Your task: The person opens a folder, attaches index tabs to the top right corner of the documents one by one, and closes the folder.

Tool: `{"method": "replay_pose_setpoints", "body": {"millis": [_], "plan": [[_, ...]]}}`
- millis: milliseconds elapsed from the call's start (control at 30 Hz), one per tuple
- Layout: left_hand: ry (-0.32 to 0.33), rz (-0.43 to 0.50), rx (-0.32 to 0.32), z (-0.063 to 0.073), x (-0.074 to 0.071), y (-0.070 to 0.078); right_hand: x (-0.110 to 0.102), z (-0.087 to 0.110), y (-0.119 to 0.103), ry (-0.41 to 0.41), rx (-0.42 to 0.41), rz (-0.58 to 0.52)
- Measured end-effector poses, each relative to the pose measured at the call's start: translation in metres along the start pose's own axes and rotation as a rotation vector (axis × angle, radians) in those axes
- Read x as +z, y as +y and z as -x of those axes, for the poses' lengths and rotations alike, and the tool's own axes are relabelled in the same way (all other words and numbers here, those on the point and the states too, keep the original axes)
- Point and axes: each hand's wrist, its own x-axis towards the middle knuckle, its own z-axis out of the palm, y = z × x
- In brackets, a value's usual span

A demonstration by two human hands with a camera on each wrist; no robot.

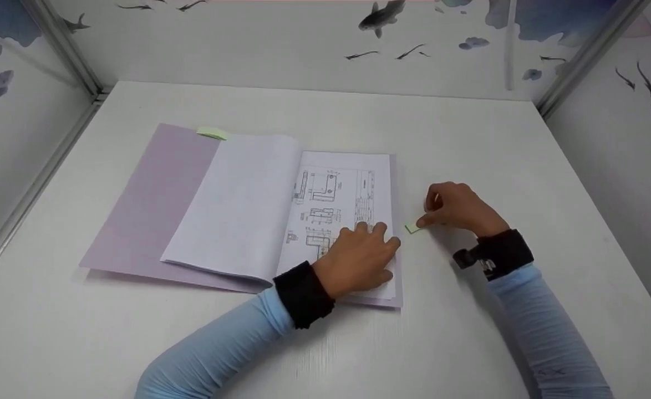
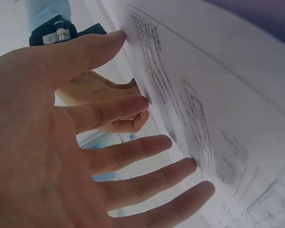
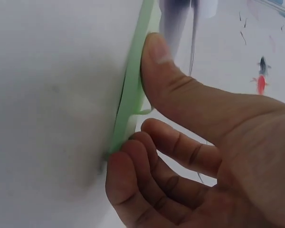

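Note:
My left hand point(image 1: 359, 257) rests with spread fingers on the right-hand page point(image 1: 345, 160), which carries printed technical drawings. The left wrist view shows its fingertips point(image 2: 187, 164) against the paper. Beyond the page's right edge, my right hand point(image 1: 461, 208) holds a small light green pad of sticky notes point(image 1: 411, 228) close over the table. In the right wrist view the thumb lies on the face of the pad point(image 3: 130, 85), the other fingers curl at its lower end, and a thin strip lifts from it. The purple folder point(image 1: 131, 205) lies open under the pages.
A blank white page point(image 1: 242, 205) is turned over to the left. At its top edge a light green sticky note point(image 1: 212, 133) stands up against the folder. The white table point(image 1: 325, 119) is bordered by white panels point(image 1: 248, 44) with fish prints and metal posts point(image 1: 589, 55).

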Motion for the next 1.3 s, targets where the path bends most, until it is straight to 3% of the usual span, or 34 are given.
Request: {"method": "replay_pose_setpoints", "body": {"millis": [200, 400, 567, 733, 867, 1300], "plan": [[-0.01, -0.002, -0.011, -0.006, 0.01, 0.005, -0.006, 0.0, 0.01, -0.041, -0.095, -0.001], [0.016, -0.029, -0.003, -0.02, 0.015, 0.011, -0.013, 0.001, 0.018, -0.117, -0.131, -0.089], [-0.008, -0.034, -0.034, -0.032, 0.017, 0.012, -0.014, 0.001, 0.021, -0.15, -0.136, -0.135], [-0.029, -0.091, -0.039, -0.04, 0.017, 0.009, -0.014, 0.003, 0.017, -0.097, -0.079, -0.142], [-0.048, -0.109, -0.051, -0.042, 0.016, 0.008, -0.012, 0.0, 0.014, -0.039, -0.042, -0.068], [-0.058, -0.185, -0.068, -0.043, 0.018, 0.012, -0.007, -0.007, 0.02, 0.015, -0.055, -0.075]]}}
